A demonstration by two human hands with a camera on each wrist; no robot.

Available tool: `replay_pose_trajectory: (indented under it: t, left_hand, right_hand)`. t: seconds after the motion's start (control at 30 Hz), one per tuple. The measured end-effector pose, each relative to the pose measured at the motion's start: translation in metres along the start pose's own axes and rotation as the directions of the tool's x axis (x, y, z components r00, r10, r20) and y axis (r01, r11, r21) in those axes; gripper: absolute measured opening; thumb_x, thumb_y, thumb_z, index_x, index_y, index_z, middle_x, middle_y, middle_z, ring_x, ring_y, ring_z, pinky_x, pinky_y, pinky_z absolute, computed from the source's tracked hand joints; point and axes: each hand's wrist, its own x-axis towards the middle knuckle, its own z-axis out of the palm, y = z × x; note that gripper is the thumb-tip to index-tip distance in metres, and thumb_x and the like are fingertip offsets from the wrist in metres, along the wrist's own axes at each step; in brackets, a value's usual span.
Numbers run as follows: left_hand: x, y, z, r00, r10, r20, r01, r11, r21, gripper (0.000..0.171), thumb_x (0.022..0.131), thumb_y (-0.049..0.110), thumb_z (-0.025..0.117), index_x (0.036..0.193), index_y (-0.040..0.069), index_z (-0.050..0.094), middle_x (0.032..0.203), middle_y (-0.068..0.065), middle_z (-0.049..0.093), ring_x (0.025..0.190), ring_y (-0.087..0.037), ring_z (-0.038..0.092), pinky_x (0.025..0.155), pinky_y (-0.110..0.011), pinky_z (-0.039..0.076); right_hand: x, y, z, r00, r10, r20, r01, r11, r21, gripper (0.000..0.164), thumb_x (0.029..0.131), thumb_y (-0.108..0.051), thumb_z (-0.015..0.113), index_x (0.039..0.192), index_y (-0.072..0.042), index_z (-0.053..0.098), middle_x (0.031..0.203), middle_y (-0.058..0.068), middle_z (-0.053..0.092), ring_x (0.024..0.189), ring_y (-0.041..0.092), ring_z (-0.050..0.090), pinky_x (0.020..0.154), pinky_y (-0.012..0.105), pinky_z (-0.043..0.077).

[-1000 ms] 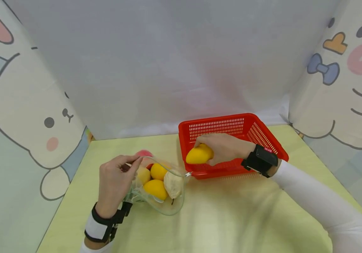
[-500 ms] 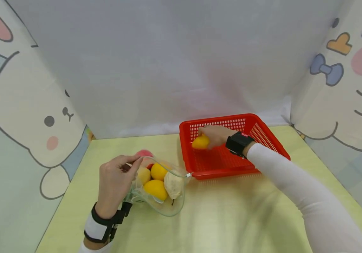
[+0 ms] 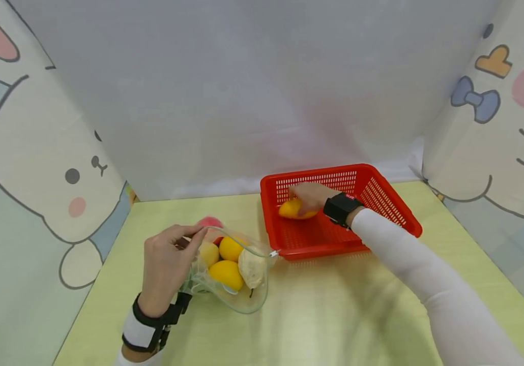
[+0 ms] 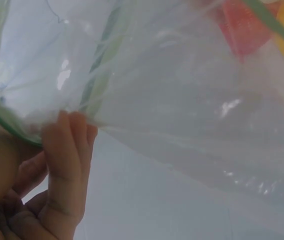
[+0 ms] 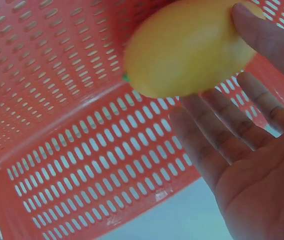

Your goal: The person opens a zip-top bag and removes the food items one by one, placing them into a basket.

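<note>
Your right hand [image 5: 262, 180], fingers nearly straight, has the mango [image 5: 187, 50] crosswise at its fingertips; your left hand [image 3: 166, 267] pinches the bag [image 4: 172, 110].

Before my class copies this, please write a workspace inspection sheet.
Surface: pale yellow-green tabletop, soft shadows and glare.
Job's things: clear plastic bag with green edging, holding yellow and pale fruit; red slotted plastic basket; oval yellow fruit inside the basket.
Clutter: nothing seen.
Hands: left hand pinches the bag's rim; right hand, fingers extended, touches the oval fruit.
Cables: nothing seen.
Surroundings: grey sheet behind; cartoon-printed panels either side.
</note>
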Motion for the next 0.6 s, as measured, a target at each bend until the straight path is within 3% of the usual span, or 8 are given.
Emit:
replay_pose_trajectory:
  t: [0.2,0.47,0.53,0.6]
  left_hand:
    - [0.000,0.001,0.000,1.000,-0.005,0.000,0.005,1.000,0.003,0.012,0.083,0.005,0.089,0.093,0.001,0.084,0.076,-0.010,0.080,0.054,-0.017,0.068,0.056,-0.008,0.050]
    - [-0.001,0.003,0.000,1.000,-0.008,-0.005,0.008,1.000,0.004,0.013,0.083,0.004,0.089,0.094,0.000,0.084,0.077,-0.010,0.080,0.054,-0.018,0.068,0.056,-0.007,0.049]
    - [-0.001,0.003,0.000,1.000,-0.008,-0.007,0.008,1.000,0.000,0.013,0.082,0.004,0.089,0.094,0.000,0.084,0.077,-0.010,0.080,0.054,-0.018,0.068,0.057,-0.007,0.049]
    - [-0.001,0.003,0.000,1.000,-0.008,-0.009,0.008,1.000,-0.008,0.013,0.082,0.003,0.089,0.093,0.000,0.084,0.078,-0.010,0.080,0.054,-0.018,0.068,0.057,-0.007,0.050]
  right_hand:
    - [-0.020,-0.021,-0.022,0.988,-0.117,-0.100,0.111,0.992,-0.063,0.056,0.094,-0.026,0.081,0.143,-0.006,0.062,0.139,0.015,0.069,0.123,0.033,0.065,0.111,0.053,0.055]
    - [-0.066,-0.081,-0.059,0.939,-0.266,-0.217,0.246,0.963,-0.111,0.047,0.093,-0.029,0.082,0.135,-0.014,0.066,0.131,0.007,0.068,0.116,0.025,0.066,0.101,0.042,0.062]
    - [-0.079,-0.097,-0.063,0.905,-0.338,-0.260,0.312,0.940,-0.136,0.043,0.093,-0.026,0.083,0.131,-0.013,0.067,0.129,0.006,0.068,0.112,0.023,0.066,0.096,0.038,0.064]
    - [-0.091,-0.112,-0.064,0.851,-0.431,-0.300,0.389,0.901,-0.189,0.040,0.092,-0.023,0.084,0.127,-0.012,0.068,0.126,0.006,0.068,0.109,0.021,0.067,0.091,0.034,0.064]
